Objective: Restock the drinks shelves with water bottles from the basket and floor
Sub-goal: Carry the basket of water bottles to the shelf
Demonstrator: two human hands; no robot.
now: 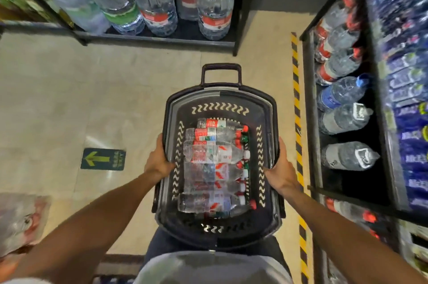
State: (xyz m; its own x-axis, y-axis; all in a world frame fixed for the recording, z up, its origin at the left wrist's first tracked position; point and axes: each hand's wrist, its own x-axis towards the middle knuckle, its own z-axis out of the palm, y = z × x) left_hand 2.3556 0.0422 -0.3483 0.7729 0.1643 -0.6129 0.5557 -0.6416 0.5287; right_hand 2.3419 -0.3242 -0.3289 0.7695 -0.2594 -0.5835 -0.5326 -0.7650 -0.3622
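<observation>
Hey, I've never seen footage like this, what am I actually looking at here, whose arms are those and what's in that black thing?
There is one picture, taken by a wide-angle camera worn on a person's head and looking down, so the two bare arms are that person's own. No machine is involved. The left hand and the right hand each grip one side of a black shopping basket, fingers curled round its rim. Small water bottles lie on their sides inside it, mostly with red labels. The basket's pull handle points away from the person. Below is a tiled floor with a green arrow sticker. Shelves ahead hold large water jugs, and the shelf on the right holds more big bottles.
</observation>
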